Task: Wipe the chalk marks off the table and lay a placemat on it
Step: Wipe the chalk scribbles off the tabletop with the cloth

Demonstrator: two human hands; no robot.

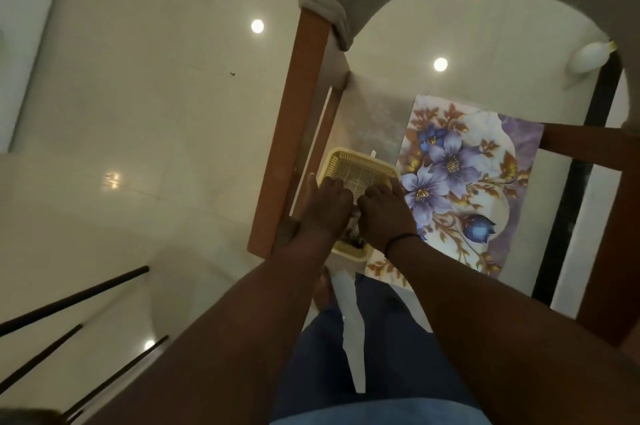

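Both hands reach into a yellow perforated basket (360, 175) at the glass surface's (367, 102) near-left corner: left hand (323, 204) w/ fingers (334, 183) curled over the mesh, right hand (384, 213) w/ fingers bent down inside; whether either grips anything can't be told, contents hidden. The floral placemat (464, 182) already lies flat just right of the basket, touching it, long axis running away from the person, so the right hand is nearer. A hazy smear farther along the surface may be chalk residue.
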